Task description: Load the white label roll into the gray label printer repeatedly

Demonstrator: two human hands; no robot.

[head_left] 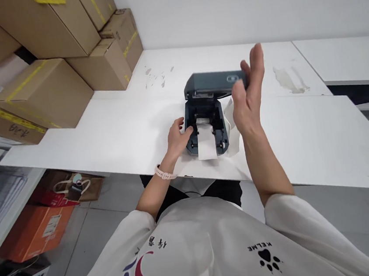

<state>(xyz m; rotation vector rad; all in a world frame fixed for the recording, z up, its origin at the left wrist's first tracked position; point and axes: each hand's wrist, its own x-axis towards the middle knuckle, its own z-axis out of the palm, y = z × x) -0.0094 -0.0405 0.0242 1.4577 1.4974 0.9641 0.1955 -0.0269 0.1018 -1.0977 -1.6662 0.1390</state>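
mid-frame | steady printer base (220,123) with left hand (177,138) loosely open | guide lid (211,82) with right hand (248,105) open | keep paper strip (206,142) straight

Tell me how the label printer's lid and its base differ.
The lid is raised, while the base sits flat on the white table. The right hand is at the lid, the left hand at the base. The lid shows a pale logo; the base, a white paper strip. Both look dark blue-gray.
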